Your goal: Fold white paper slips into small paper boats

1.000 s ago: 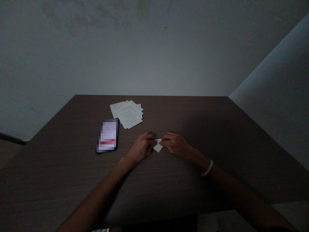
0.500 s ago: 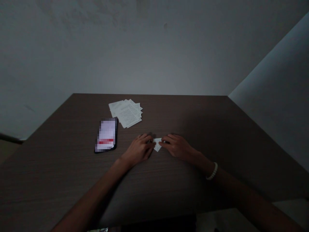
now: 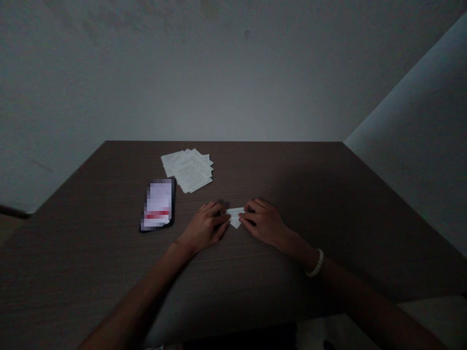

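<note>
A small folded piece of white paper (image 3: 235, 217) lies on the dark wooden table (image 3: 328, 204), its point turned toward me. My left hand (image 3: 205, 227) rests on the table at the paper's left side, fingers stretched out and pressing its edge. My right hand (image 3: 263, 223) lies at the paper's right side, fingertips flat on it. A pale bead bracelet (image 3: 315, 264) circles my right wrist. The light is dim and the folds under my fingertips are hard to make out.
A fanned stack of printed white sheets (image 3: 188, 169) lies farther back on the left. A phone (image 3: 158, 204) with its screen lit lies in front of that stack. Grey walls stand behind the table and along its right side.
Both hands have gone from a curled pinch on the paper to lying flatter on the table, pressing it down. The view has shifted slightly.
</note>
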Tool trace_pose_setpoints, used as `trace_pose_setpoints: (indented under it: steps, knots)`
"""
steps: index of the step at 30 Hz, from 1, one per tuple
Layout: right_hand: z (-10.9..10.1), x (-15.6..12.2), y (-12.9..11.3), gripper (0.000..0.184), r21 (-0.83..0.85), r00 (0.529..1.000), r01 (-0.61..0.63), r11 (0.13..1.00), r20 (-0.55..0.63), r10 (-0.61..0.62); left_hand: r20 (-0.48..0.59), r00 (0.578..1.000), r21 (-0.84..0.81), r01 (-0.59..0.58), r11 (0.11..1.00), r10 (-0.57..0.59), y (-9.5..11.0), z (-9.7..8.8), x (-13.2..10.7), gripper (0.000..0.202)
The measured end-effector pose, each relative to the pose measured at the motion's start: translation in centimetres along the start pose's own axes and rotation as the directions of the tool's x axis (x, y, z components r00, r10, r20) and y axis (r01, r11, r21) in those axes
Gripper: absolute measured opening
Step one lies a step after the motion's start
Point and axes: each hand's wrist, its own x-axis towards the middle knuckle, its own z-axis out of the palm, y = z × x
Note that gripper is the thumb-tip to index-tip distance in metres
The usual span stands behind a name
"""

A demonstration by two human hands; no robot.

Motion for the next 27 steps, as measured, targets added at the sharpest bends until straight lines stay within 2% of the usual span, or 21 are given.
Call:
trace_pose_setpoints:
  steps: [10, 17, 27]
  knots:
    - [0.0, 0.4, -0.5, 0.023, -0.018, 0.999, -0.037, 0.999, -0.02, 0.037, -0.021, 0.999, 0.045, 0.027, 0.999, -0.026, -0.5, -0.2, -1.0, 0.024]
    - [0.5, 1.4, -1.2, 0.019, 0.02, 0.981, -0.183, 0.983, -0.055, 0.184, -0.06, 0.998, 0.036, 0.014, 0.999, -0.011, -0.1, -0.1, -1.3, 0.024]
    - [0.5, 1.6, -1.1, 0.011, 0.078, 0.979, -0.198, 0.977, -0.04, 0.201, -0.107, 0.993, 0.028, 0.049, 0.998, -0.046, 0.2, -0.2, -1.9, 0.022]
